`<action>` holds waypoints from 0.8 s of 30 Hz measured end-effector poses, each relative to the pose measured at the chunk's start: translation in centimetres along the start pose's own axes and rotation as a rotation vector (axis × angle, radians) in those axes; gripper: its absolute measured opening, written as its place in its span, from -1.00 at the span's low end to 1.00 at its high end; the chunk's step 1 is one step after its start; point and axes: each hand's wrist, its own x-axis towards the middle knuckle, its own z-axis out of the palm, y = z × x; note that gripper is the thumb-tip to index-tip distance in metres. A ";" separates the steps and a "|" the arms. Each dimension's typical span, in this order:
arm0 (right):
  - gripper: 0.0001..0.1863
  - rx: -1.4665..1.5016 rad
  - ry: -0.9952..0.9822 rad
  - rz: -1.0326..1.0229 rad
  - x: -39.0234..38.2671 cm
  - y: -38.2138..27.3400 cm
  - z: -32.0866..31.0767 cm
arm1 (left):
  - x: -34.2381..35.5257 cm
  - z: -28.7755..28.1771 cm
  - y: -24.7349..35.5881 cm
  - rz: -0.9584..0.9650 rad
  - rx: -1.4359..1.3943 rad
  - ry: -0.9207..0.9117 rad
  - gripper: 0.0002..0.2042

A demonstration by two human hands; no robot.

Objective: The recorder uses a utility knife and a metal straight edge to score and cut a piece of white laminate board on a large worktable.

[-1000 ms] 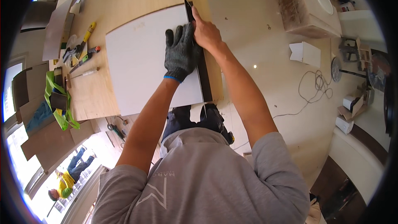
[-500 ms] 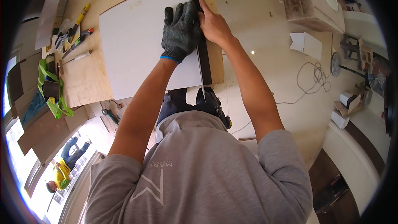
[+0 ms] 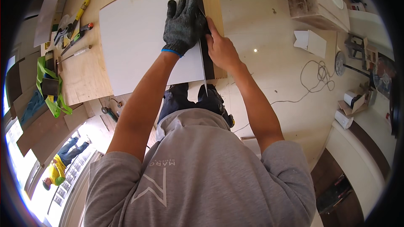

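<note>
A white board [image 3: 143,54] lies on a plywood worktop [image 3: 88,75]. My left hand [image 3: 181,25], in a dark grey knit glove with a blue cuff, presses flat near the board's right edge, fingers stretched out. Along that edge runs a black strip [image 3: 208,65]. Bare, my right hand [image 3: 224,51] is closed beside the glove, its index finger pointing forward along the black strip. Whatever it holds is hidden by the hand. A thin pale strip [image 3: 205,85] lies along the board's edge and hangs out over the near end, above my legs.
Left on the worktop lie a yellow-handled tool [image 3: 83,9], clamps [image 3: 63,33] and a screwdriver [image 3: 80,52]. A green bag [image 3: 52,96] hangs at the worktop's left edge. Rightward, the floor holds a coiled cable [image 3: 322,75] and a fan [image 3: 384,73]. Another person [image 3: 59,168] is far lower left.
My right hand has slid back toward my body along the black strip. The gloved left hand stays pressed on the white board, nearly in place.
</note>
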 end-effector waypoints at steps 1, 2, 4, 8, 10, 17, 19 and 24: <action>-0.37 -0.002 0.001 0.004 -0.8 0.2 0.2 | 0.1 -0.1 0.1 -0.009 -0.023 -0.027 -0.40; -0.37 0.005 -0.012 0.013 -1.5 0.1 0.3 | 0.1 -0.2 0.0 -0.019 -0.042 -0.052 -0.40; -0.37 0.010 -0.024 0.025 -3.4 -0.1 0.5 | -0.2 0.2 -0.2 -0.018 -0.010 -0.035 -0.39; -0.35 0.006 -0.069 0.079 -7.2 -0.3 0.8 | -0.5 0.8 -0.6 -0.021 0.052 -0.034 -0.34; -0.34 0.030 -0.055 0.060 -9.1 -0.1 1.2 | -0.7 0.9 -0.8 -0.023 0.055 -0.046 -0.34; -0.35 0.089 -0.108 0.121 -14.4 -0.2 1.5 | -0.5 1.6 -1.4 0.045 0.131 -0.062 -0.37; -0.34 0.080 -0.113 0.127 -15.6 -0.2 1.6 | -0.5 1.8 -1.8 0.046 0.144 -0.033 -0.38; -0.35 0.058 -0.162 0.151 -18.6 -0.1 1.7 | -0.5 1.9 -1.5 0.062 0.125 -0.044 -0.38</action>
